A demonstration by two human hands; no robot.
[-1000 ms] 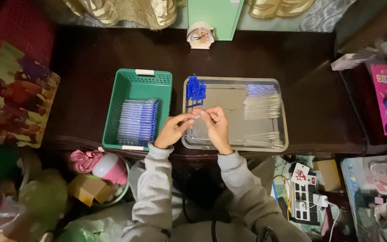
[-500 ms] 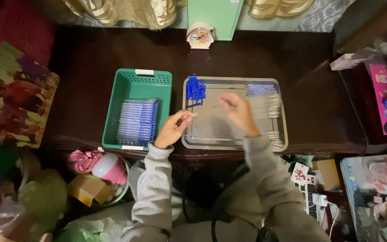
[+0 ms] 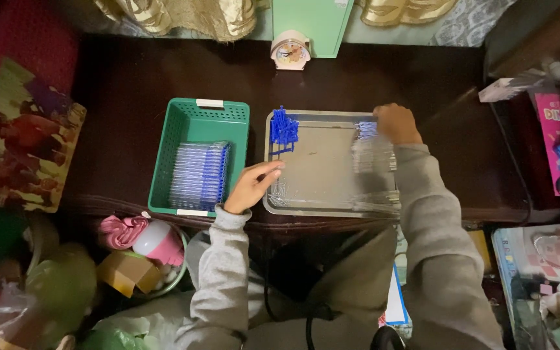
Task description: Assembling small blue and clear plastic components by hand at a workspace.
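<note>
I see the right hand (image 3: pixel 396 123) up at the far right corner of the metal tray (image 3: pixel 319 162), on top of a row of clear tubes (image 3: pixel 374 155). A second ago both hands were close together near the front of the tray, so the right one has gone off to get 1 more piece. Its fingers curl down into the tubes, but I cannot tell if they have closed on one yet. The left hand (image 3: pixel 254 185) waits at the tray's front left corner, fingers bent and pinched (something small may be in them, too tiny to see). Blue caps (image 3: pixel 284 128) sit in the tray's far left corner. The green basket (image 3: pixel 199 116) just beside holds finished pens (image 3: pixel 199 175).
</note>
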